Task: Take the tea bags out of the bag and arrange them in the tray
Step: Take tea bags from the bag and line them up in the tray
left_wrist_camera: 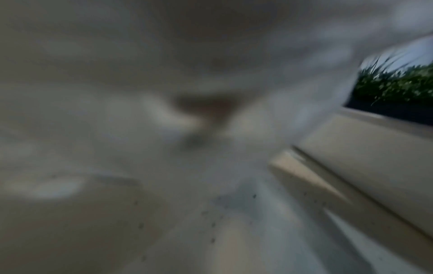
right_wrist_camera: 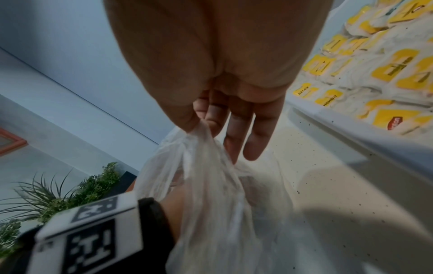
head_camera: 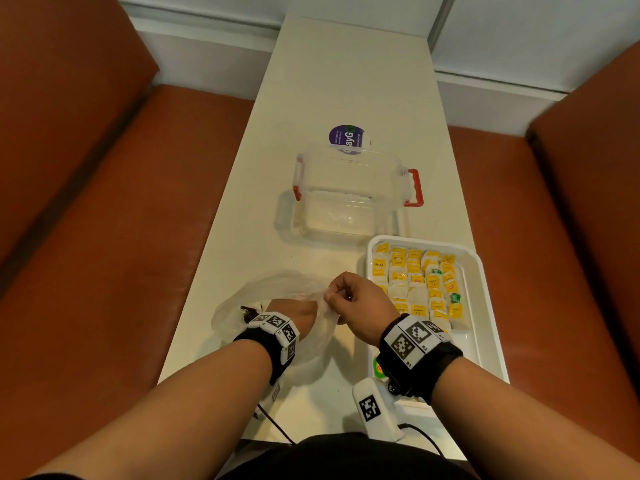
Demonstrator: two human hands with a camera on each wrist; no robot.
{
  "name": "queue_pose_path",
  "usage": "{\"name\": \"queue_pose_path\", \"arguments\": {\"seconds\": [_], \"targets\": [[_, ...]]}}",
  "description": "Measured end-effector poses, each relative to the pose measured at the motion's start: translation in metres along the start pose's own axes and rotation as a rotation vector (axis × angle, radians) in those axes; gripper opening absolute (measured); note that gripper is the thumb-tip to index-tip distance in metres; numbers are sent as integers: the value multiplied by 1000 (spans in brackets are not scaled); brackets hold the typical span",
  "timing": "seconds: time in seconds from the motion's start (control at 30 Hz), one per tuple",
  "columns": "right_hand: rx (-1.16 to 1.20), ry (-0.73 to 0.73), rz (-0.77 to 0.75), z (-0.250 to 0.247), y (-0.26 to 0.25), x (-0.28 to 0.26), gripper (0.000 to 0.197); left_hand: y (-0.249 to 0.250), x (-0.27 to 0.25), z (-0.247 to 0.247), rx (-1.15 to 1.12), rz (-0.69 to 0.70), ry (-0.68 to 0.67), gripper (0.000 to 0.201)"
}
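table — bag | tray | clear box | purple sticker

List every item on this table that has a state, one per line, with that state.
Plastic bag: open, its rim pinched up by the right hand.
Left hand: reached inside the bag, fingers hidden.
Tray: far end packed with tea bags.
Clear container: lid off, latches unclipped.
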State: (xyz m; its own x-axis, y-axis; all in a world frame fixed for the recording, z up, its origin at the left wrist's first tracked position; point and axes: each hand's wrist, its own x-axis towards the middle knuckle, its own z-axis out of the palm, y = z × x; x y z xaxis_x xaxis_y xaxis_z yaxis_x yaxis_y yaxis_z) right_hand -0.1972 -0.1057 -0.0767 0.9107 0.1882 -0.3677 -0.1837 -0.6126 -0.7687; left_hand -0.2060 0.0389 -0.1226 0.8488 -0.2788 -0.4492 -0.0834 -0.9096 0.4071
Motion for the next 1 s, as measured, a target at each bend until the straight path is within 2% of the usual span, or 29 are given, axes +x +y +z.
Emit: {"name": "queue_pose_path", "arguments": {"seconds": [0.07,0.13,0.27,0.4,0.5,0.6,0.67,0.83,1.0], "targets": [[-40,37,-16,0,1,2,11,-6,11,3,112,-45,-69,34],[-85,79,-27,0,2,3,11,-3,11,-1,94,-53,-77,34],[-149,141,-31,-1,1,7,10,1,-4,-8,48,-42,62,28],[-181,149,-9,-1,0,11,11,-14,-25,-11,-178,-48,180,26],[-203,143,1,0,-2,11,10,-29,-41,-15,-463,-50,269,18],[-247,112,-12,2,-6,9,8,-37,-50,-19,-813,-62,271,8],[-270,88,-65,3,-7,8,9,-41,-53,-23,-916,-43,253,12],[-310,-49,-262,0,-13,8,42,-38,-62,-38,-958,46,169,18],[-265,-169,-358,-8,-25,8,48,-32,-71,-50,-1029,148,160,21]]}}
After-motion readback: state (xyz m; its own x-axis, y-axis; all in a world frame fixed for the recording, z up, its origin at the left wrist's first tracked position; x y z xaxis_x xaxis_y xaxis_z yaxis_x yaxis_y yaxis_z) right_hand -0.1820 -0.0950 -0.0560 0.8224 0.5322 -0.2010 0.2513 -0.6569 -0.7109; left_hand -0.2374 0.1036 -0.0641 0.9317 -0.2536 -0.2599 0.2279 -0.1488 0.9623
